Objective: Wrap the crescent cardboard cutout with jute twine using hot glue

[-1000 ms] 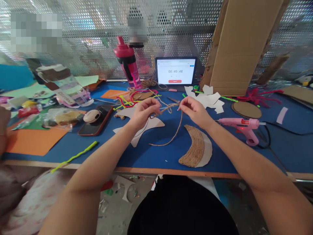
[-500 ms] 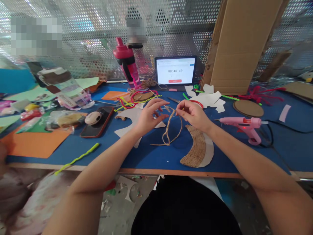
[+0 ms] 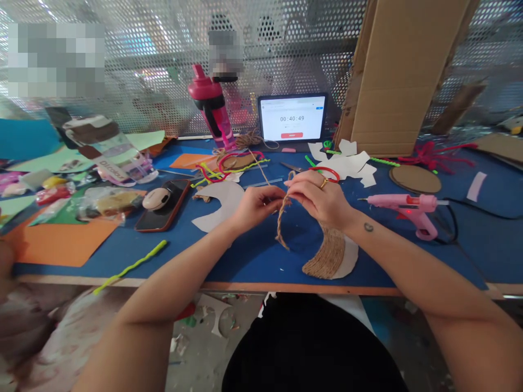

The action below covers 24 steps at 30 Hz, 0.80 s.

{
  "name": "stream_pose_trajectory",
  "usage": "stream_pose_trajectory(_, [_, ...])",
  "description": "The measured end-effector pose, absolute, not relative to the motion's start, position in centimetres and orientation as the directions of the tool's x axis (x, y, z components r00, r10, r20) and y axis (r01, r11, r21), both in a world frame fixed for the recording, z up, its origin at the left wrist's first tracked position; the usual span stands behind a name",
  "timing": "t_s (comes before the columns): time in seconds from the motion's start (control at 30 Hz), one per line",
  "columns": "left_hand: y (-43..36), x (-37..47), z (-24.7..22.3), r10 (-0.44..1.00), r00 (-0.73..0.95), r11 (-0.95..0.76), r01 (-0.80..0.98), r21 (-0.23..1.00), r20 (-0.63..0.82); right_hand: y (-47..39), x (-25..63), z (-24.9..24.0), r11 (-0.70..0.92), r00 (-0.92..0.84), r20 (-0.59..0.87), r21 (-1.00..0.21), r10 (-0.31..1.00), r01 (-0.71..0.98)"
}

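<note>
A length of twisted twine [image 3: 279,226] hangs in a curve below my fingers, its lower end just above the blue tabletop. My right hand [image 3: 322,198] is closed, pinching the twine near its top. Close beside it, my left hand [image 3: 261,208] has its fingers pinched on the twine too, the tips partly hidden. Under my right hand lies a crescent-shaped white piece [image 3: 350,256], partly covered with rows of glued-looking twine [image 3: 329,253]. A plain white crescent cutout [image 3: 224,201] rests left of my left hand.
A pink glue gun [image 3: 412,207] with a cord lies at the right. Behind are a tablet [image 3: 292,117] showing a timer, a pink bottle [image 3: 210,109] and tall cardboard [image 3: 400,76]. A phone [image 3: 174,204] and yellow-green pipe cleaner [image 3: 133,267] lie left; another person sits there.
My hands have come together. My left fingers have closed from a spread pose, and my right hand has turned over. The open loop of twine now hangs as a single twisted curve.
</note>
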<state>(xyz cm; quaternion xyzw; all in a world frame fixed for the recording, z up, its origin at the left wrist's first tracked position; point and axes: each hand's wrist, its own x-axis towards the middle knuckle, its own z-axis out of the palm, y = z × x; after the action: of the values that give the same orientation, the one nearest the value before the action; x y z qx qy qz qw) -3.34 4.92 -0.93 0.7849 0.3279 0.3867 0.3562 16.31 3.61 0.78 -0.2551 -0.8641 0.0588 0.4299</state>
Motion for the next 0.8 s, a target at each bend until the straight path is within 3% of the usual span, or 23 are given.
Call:
stream_pose_trajectory(0.2, [5.3, -2.9, -1.6, 0.79, 0.552, -0.383, 0.104, 0.918, 0.267, 3.4, 15.2, -0.3, 0.928, -0.521, 0.77, -0.274, 0.368, 0.25])
stream_pose_trajectory(0.47, [5.3, -3.5, -1.5, 0.752, 0.646, -0.145, -0.027, 0.989, 0.128, 3.5, 15.2, -0.7, 0.937, -0.593, 0.725, -0.283, 0.35, 0.206])
stream_pose_trajectory(0.8, [5.6, -3.7, -0.7, 0.829, 0.531, -0.093, -0.175, 0.98, 0.173, 4.6, 16.6, -0.9, 0.922, -0.699, 0.606, -0.302, 0.381, 0.241])
